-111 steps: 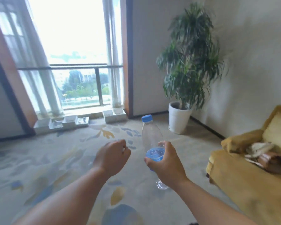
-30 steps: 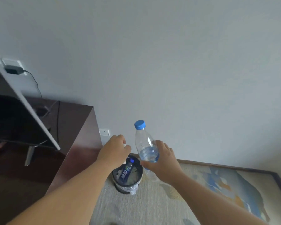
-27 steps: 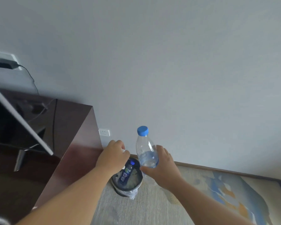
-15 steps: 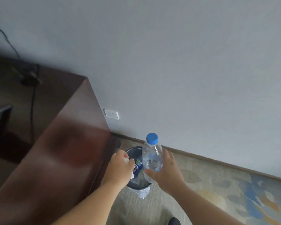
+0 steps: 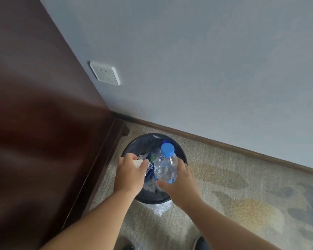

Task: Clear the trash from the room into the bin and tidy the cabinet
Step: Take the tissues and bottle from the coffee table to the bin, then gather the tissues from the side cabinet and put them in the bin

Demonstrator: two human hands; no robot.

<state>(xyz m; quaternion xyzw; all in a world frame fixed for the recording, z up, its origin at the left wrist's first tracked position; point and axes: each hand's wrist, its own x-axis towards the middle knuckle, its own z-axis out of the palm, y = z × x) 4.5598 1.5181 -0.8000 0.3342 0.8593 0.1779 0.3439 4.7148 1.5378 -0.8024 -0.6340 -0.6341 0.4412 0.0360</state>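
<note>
Patterned carpet (image 5: 224,179) (cabinet (image 5: 34,123) beside): left fingers (image 5: 130,157) pinch paper (image 5: 137,162), right fingers (image 5: 184,165) grip bottle (image 5: 165,167) over bin (image 5: 139,139).

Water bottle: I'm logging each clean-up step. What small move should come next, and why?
Probably loosen the right hand and let the water bottle drop: it is held cap-up right over the open bin, where another bottle already lies. The left hand holds a white scrap over the bin too.
</note>
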